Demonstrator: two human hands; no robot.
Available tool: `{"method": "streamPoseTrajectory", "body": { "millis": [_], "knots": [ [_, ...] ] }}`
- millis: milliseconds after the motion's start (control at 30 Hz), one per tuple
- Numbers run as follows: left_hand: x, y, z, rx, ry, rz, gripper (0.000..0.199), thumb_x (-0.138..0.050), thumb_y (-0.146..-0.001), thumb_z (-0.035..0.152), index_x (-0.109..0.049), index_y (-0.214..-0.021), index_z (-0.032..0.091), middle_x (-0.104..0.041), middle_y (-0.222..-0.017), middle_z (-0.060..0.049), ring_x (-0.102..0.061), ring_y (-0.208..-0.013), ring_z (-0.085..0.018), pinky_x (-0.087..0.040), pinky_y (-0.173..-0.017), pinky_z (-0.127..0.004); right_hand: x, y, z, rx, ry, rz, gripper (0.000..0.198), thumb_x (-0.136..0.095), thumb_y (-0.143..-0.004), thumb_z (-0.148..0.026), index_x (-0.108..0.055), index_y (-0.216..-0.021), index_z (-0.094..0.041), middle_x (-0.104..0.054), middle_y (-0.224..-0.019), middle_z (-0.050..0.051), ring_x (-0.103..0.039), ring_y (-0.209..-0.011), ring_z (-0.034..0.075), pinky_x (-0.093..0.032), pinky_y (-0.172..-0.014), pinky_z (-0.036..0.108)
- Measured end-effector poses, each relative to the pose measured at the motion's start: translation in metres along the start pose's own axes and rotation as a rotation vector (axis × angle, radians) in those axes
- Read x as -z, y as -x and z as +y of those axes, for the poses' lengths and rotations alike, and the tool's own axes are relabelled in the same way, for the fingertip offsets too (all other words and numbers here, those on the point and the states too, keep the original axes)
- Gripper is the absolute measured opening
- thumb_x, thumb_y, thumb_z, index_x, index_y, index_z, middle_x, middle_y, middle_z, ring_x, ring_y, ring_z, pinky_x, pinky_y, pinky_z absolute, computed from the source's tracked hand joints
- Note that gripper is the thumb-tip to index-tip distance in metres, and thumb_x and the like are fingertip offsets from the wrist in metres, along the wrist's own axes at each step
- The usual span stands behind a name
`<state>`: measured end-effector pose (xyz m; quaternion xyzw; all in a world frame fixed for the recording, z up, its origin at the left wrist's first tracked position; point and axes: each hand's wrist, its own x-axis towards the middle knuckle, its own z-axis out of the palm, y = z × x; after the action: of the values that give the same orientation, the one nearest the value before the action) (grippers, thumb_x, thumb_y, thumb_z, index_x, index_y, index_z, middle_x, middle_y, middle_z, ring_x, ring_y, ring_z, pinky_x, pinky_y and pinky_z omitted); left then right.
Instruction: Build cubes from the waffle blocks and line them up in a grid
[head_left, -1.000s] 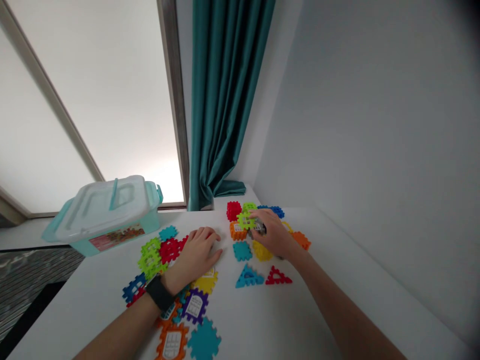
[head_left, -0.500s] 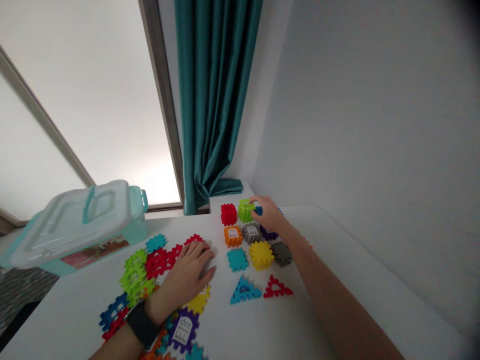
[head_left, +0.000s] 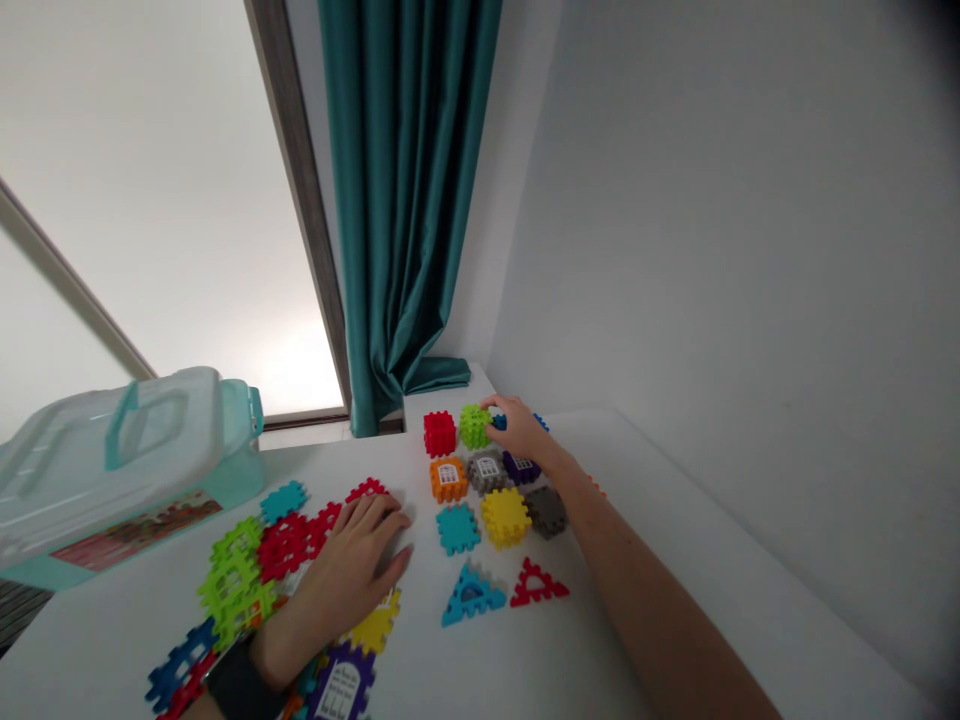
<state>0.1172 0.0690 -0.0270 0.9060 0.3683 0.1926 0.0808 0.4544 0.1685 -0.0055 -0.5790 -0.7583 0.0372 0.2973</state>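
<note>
My right hand [head_left: 517, 428] reaches to the far end of the white table, its thumb and fingers bent around blue notched pieces [head_left: 499, 423]. Its fingertips come against the lime green stack [head_left: 475, 428]; the palm hides most of the blue. My left hand [head_left: 352, 555], with a dark watch at the wrist, lies palm down over a loose spread of notched plastic tiles, fingers stretched out. Around it are red tiles [head_left: 285, 547], lime green tiles [head_left: 232, 580], a yellow tile [head_left: 376, 625] and a purple window tile [head_left: 343, 685].
Near my right hand stand a red stack [head_left: 439, 434], orange [head_left: 448, 480], grey [head_left: 487, 470], purple [head_left: 520, 467], yellow [head_left: 506, 517] and dark grey stacks [head_left: 546, 511]. Closer are a teal tile [head_left: 457, 529], blue triangle [head_left: 472, 594] and red triangle [head_left: 538, 583]. A lidded box [head_left: 157, 470] stands left.
The whole scene has shifted left as my head turned slightly right. Both hands keep nearly the same places among the pieces.
</note>
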Motion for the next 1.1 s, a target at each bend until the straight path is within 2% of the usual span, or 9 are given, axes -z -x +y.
{"method": "streamPoseTrajectory", "body": {
  "millis": [700,900,1100],
  "knots": [
    [0.0,-0.001,0.0,0.003,-0.005,-0.004,0.024,-0.057,-0.091,0.028,-0.059,-0.115,0.026,-0.061,-0.122,-0.007,-0.054,-0.118,-0.03,-0.045,-0.1,-0.049,-0.004,0.002,0.006,-0.001,-0.007,-0.052,0.032,-0.062,-0.075,-0.018,-0.067,-0.106,-0.022,-0.071,-0.111,0.007,-0.06,-0.111,0.026,-0.044,-0.103,0.042],
    [0.005,-0.002,0.004,0.013,-0.002,-0.012,0.023,-0.057,-0.091,0.026,-0.06,-0.113,0.025,-0.062,-0.121,-0.007,-0.054,-0.118,-0.029,-0.045,-0.101,-0.049,-0.003,0.004,0.005,-0.001,-0.007,-0.06,0.036,-0.062,-0.074,-0.018,-0.066,-0.11,-0.021,-0.069,-0.119,0.009,-0.061,-0.113,0.028,-0.044,-0.104,0.044],
    [0.01,-0.003,0.009,0.023,0.01,-0.03,0.02,-0.058,-0.09,0.026,-0.062,-0.11,0.024,-0.062,-0.121,-0.007,-0.054,-0.119,-0.029,-0.043,-0.104,-0.05,0.002,0.009,-0.003,0.02,-0.001,-0.045,0.04,-0.06,-0.076,-0.019,-0.064,-0.115,-0.019,-0.065,-0.128,0.012,-0.056,-0.123,0.028,-0.041,-0.108,0.046]
  ]
}}
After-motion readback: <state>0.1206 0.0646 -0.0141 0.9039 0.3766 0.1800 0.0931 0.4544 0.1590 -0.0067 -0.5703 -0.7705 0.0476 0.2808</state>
